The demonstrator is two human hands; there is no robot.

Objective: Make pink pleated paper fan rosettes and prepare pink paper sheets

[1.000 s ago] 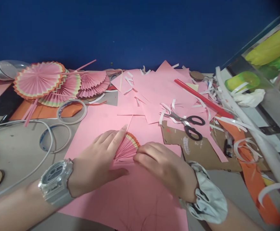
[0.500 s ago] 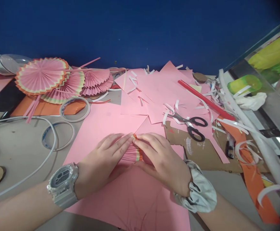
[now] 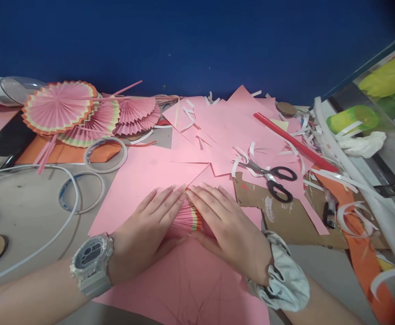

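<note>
Covering much of the pleated pink paper fan with an orange-and-yellow edge [image 3: 186, 220], the left hand [image 3: 143, 232] and right hand [image 3: 229, 228] lie with fingers extended, fingertips nearly meeting above it. Neither hand is clenched; contact appears to be flat pressure, although the undersides of the fingers are hidden. The fan lies between the hands, on the large pink paper sheet [image 3: 184, 293].

Probable faults and causes:

1. Pleats springing apart. Folded paper tends to recoil; lifting either hand too soon would likely let the folds fan out.

2. Crushed or skewed folds. Uneven pressure between the hands could flatten one side or push the coloured edge out of line.

3. Slippage. The sheet beneath appears loose; if it slides, the fan may shift with it.

4. Torn creases. Excess force at the fingertips could split the thin paper along a fold.

5. Snagging. The right wrist wears a pale green gathered fabric scrunchie [image 3: 287, 275]; a wide sweep rightward could catch the brown cardboard piece [image 3: 295, 221] or the black-handled metal scissors [image 3: 265, 172] beyond it.
</note>
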